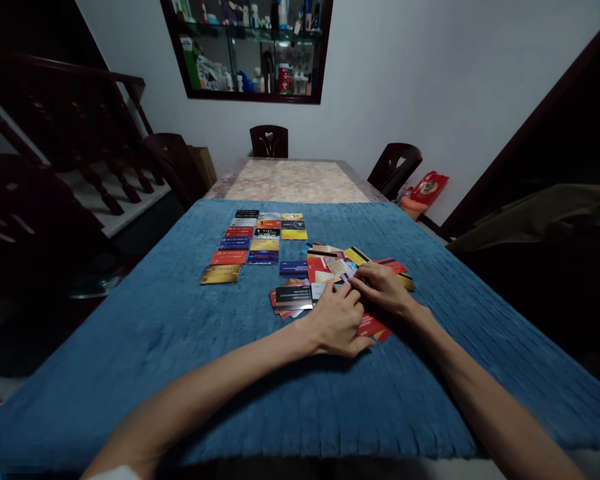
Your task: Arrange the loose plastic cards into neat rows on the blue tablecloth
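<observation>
Centrally, both my hands rest on a loose pile of cards (330,263) spread over the blue blanket (155,347). My left hand (336,323) lies palm down, fingers curled narrow, tips touching a pale card (341,269) in the pile. My right hand (384,288) sits just beside it, fingers bent over the same card; whether it pinches that card I cannot tell. Farther away, to the left, sorted cards (260,237) lie in 3 columns, with 1 gold card (221,274) nearest me.

card print (294,297) too small to read, cards beneath hands (360,303) hidden, shelf bottles (215,77) blurred
</observation>
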The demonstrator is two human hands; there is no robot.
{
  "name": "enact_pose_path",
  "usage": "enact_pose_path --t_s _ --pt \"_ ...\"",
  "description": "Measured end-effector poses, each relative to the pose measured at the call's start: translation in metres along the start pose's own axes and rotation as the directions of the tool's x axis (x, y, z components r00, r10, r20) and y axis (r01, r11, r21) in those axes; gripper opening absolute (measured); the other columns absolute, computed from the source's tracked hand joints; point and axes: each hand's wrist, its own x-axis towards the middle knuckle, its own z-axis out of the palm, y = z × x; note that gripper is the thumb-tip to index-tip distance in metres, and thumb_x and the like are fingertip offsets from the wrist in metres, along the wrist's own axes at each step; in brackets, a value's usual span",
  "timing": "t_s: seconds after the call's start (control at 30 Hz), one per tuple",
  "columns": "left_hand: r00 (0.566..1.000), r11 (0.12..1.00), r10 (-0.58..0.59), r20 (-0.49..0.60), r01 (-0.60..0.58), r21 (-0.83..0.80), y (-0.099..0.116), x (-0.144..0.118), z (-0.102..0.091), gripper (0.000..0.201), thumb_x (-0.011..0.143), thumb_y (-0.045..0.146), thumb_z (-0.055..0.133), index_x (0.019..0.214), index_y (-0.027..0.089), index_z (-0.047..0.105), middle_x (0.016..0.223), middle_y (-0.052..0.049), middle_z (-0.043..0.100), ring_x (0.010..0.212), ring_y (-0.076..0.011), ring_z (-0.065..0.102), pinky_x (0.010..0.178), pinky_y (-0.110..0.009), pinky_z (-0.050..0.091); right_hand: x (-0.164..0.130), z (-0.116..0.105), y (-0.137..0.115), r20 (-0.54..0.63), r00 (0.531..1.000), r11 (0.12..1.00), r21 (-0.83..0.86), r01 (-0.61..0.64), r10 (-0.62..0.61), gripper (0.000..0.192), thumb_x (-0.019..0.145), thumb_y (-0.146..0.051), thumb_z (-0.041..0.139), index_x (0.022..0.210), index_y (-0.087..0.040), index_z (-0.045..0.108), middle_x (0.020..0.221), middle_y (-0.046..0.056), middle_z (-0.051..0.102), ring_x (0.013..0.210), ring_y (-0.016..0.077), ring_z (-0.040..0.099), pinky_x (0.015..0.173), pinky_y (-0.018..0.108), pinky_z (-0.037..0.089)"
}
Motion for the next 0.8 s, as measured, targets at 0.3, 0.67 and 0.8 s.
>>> enact_pose_path --t_s 0.3,0.67,0.8 --pt "0.992 0.991 -0.123 0.040 0.121 0.052 0.006 0.000 0.004 0.048 0.086 0.043 0.057 0.113 0.004 0.065 0.118 -0.024 0.060 0.115 -0.0359 0.053 0.099 -0.052 0.041 -0.001 0.007 -0.004 0.015 0.998 0.998 0.014 0.061 -0.061 0.033 0.095 -0.038 0.047 0.069 -0.021 0.056 0.073 0.004 0.059 0.071 0.0180 0.052 0.070 0.031 0.039" --pt "0.973 0.975 -0.209 0.094 0.200 0.102 0.010 -0.006 -0.002 0.043 0.087 0.037 0.051 0.110 0.004 0.064 0.112 -0.023 0.063 0.105 -0.0345 0.056 0.094 -0.051 0.042 -0.002 0.008 -0.002 0.018 0.992 0.990 0.065 0.125 -0.126 0.032 0.096 -0.038 0.049 0.077 -0.019 0.065 0.076 0.005 0.063 0.071 0.0175 0.055 0.070 0.030 0.040" --pt "0.962 0.964 -0.258 0.086 0.250 0.091 0.005 -0.013 -0.008 0.037 0.087 0.037 0.051 0.106 0.008 0.064 0.110 -0.021 0.063 0.108 -0.0343 0.054 0.096 -0.051 0.041 -0.003 0.007 0.000 -0.010 0.991 0.987 0.089 0.135 -0.134 0.033 0.097 -0.039 0.049 0.075 -0.019 0.065 0.074 0.005 0.063 0.070 0.0176 0.054 0.069 0.031 0.040"
